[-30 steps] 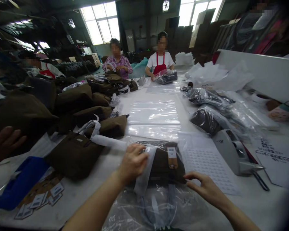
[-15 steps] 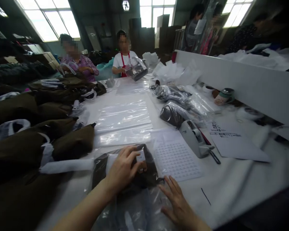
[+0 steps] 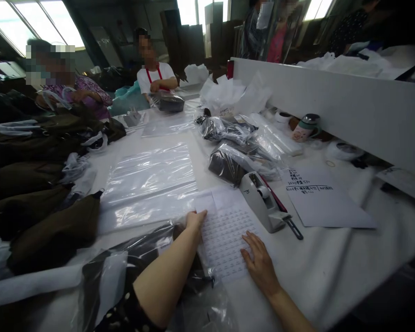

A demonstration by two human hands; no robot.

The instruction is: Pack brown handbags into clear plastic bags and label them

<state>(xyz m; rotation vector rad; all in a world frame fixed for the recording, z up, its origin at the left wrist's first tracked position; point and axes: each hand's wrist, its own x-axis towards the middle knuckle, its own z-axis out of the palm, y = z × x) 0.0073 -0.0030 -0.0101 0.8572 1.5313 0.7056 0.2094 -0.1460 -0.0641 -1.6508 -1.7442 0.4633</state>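
**Label sheet (image 3: 224, 244) between two hands on the desk**

The sheet lies on the white desk (image 3: 332, 258), just right of a plastic-wrapped bag (image 3: 103, 276). The left hand (image 3: 194, 221) curls its fingers at the sheet's left edge; whether they pinch it, I cannot tell. The right hand (image 3: 259, 265) lies flat, fingers spread wide, just beside the right edge. A tape dispenser (image 3: 261, 203) stands near the far corner.

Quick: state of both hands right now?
Left hand: fingers curled at the edge of the printed sheet; cannot tell if it grips anything.
Right hand: open, lying flat on the printed sheet, holding nothing.
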